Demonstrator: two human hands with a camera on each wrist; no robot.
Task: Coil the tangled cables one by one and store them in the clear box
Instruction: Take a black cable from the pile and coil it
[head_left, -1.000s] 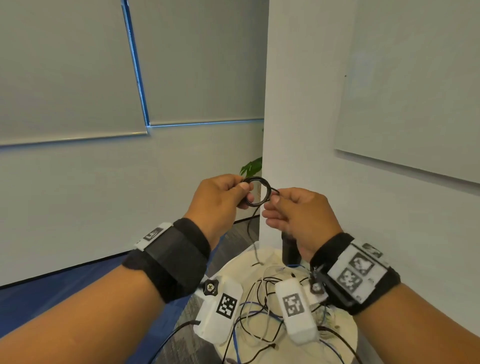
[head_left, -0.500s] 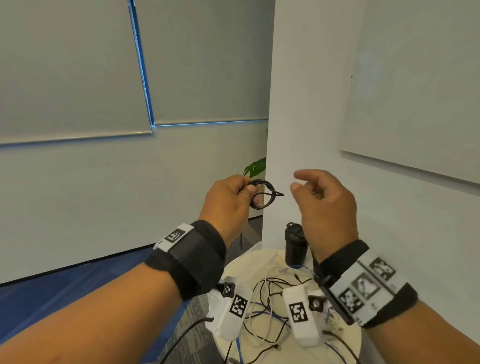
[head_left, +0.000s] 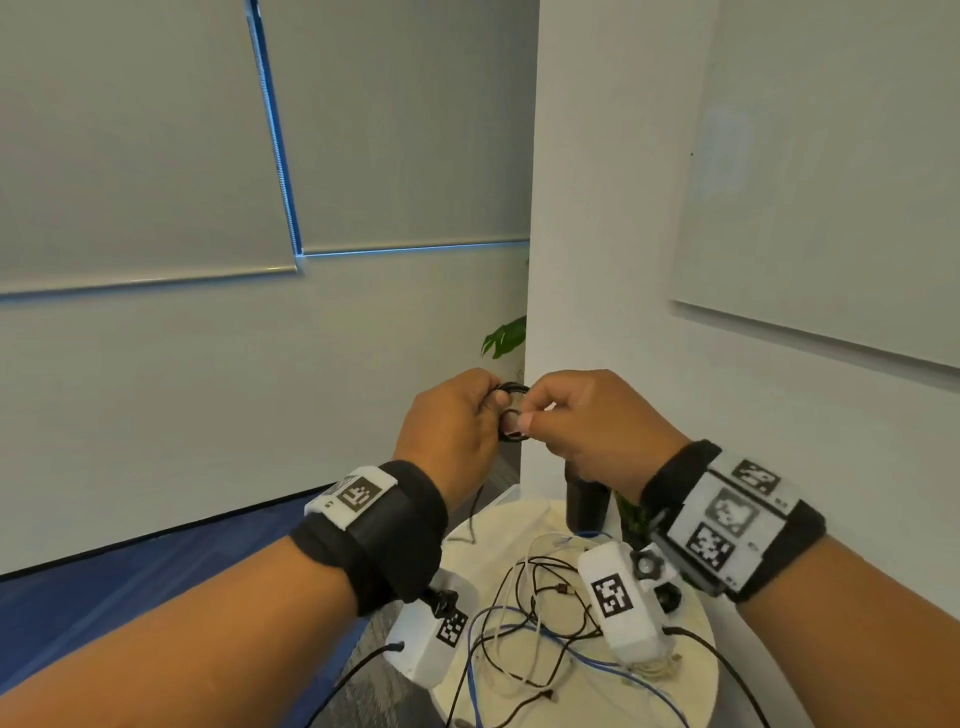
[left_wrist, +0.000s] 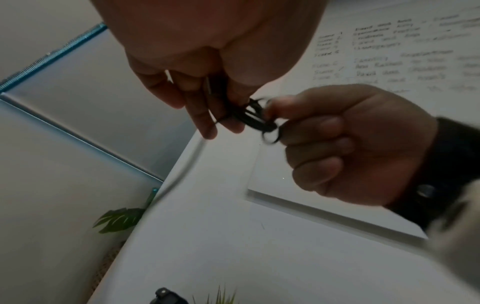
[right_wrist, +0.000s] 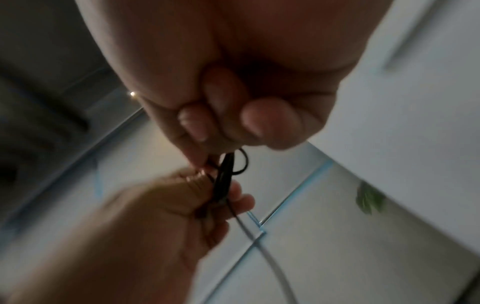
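**Small black coil pinched between both hands, tail end being tucked**

Both hands are raised in front of the far white wall, above the round white surface (head_left: 696, 675). The left hand (head_left: 447, 431) pinches the black cable coil (head_left: 511, 413) between thumb and curled fingers, holding its loops stacked together. The right hand (head_left: 592, 421) is closed in a tight pinch on the near side of the same coil, its thumb and forefinger working a small loop of the cable's free end; the other fingers are curled into the palm. From the left wrist view the coil (left_wrist: 255, 116) looks like several tight turns bunched between the two sets of fingertips, somewhat blurred.

Below, the tangled cables (head_left: 524, 618), black, white and blue, lie spread over the surface beside a dark cylindrical object (head_left: 584, 501) at its far edge. The clear box cannot be made out in any view.

Risks, as I judge them: the coil is small and springy, so if either pinch loosens before the end is secured, the turns may spring open and the winding would need redoing. A thin strand seems to trail down from the left hand; if it is caught in the pile, lifting could drag other cables off the surface.

Compared with half a second ago, the right hand, then open and apart from the coil, has closed onto it.
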